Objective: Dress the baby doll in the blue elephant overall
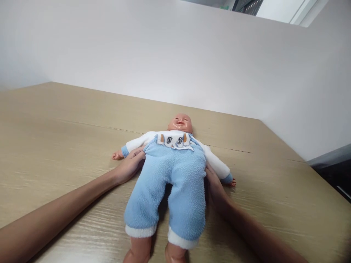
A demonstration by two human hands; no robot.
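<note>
A baby doll lies on its back on the wooden table, head away from me and legs toward me. It wears a white long-sleeved top with blue cuffs and fuzzy light-blue overalls with white leg hems and an animal face on the bib. My left hand is closed on the overalls' left side at the waist, thumb on top. On the opposite side, my right hand grips the overalls near the hip, its fingertips partly hidden by the cloth. The doll's arms spread outward, and its feet are cut off by the frame's lower edge.
The light wooden table has thin seams across it. Behind it stands a plain white wall, with an opening at the top right. A dark object shows beyond the table's right edge.
</note>
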